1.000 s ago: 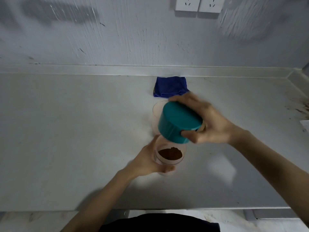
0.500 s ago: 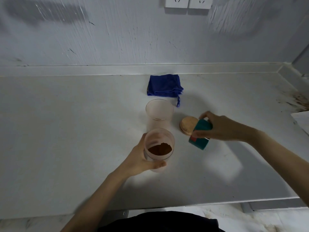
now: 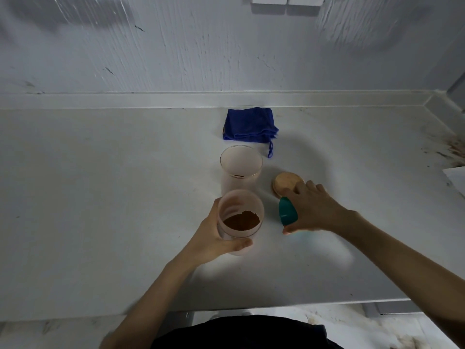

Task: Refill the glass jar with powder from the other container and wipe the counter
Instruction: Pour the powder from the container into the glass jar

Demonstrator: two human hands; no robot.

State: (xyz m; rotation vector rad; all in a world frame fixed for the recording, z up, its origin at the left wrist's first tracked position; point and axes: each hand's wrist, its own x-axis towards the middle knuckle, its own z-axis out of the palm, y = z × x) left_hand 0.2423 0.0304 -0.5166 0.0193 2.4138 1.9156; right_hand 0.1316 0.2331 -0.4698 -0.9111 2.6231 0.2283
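My left hand [image 3: 214, 238] grips a frosted container [image 3: 240, 217] holding brown powder, near the counter's front. Right behind it stands a frosted glass jar [image 3: 241, 167], open and nearly empty. My right hand [image 3: 314, 210] covers a teal lid [image 3: 286, 214] low over the counter, to the right of the container. A round wooden lid [image 3: 285, 182] lies flat just behind my right fingers. A folded blue cloth [image 3: 250, 125] rests near the back wall.
The white counter [image 3: 100, 197] runs to a raised back ledge. Brown stains [image 3: 453, 147] mark its far right corner, beside a white paper edge [image 3: 456, 173]. Wall sockets [image 3: 285, 3] sit above. The front edge lies just below my forearms.
My right hand carried the teal lid from above the container down and to the right, to the counter beside the wooden lid. My left hand kept its hold on the container.
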